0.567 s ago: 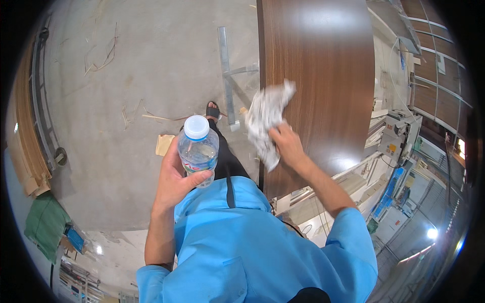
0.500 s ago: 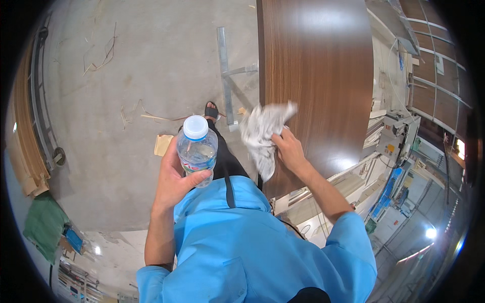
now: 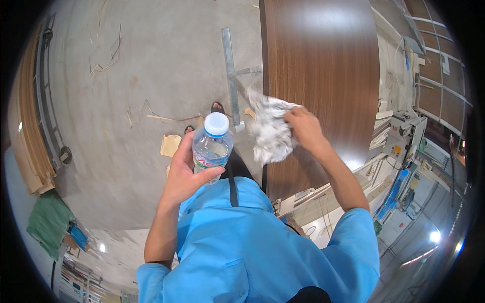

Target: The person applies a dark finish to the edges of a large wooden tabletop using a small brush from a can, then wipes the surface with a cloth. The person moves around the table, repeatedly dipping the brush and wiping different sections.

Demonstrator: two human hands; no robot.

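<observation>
My left hand (image 3: 188, 174) is wrapped round a clear plastic bottle (image 3: 212, 146) with a white cap and a coloured label. The bottle stands nearly upright in front of my waist, with some liquid visible inside. In my right hand (image 3: 306, 129) is a crumpled white cloth (image 3: 274, 130), slightly blurred by motion. Part of it hangs past the left edge of a dark brown wood-grain panel (image 3: 323, 65). My right hand is over the panel's near part; whether the cloth touches the surface I cannot tell.
A metal frame (image 3: 230, 76) stands left of the panel on the grey floor (image 3: 151, 65). Wood scraps (image 3: 171, 145) and thin strips lie about. Stacked boards (image 3: 30, 116) line the far left, with green fabric (image 3: 49, 222) below them. Machinery (image 3: 401, 134) stands at right.
My right hand has moved up and right, and the cloth has spread out more. The bottle in my left hand has shifted slightly right and up. One foot has moved forward.
</observation>
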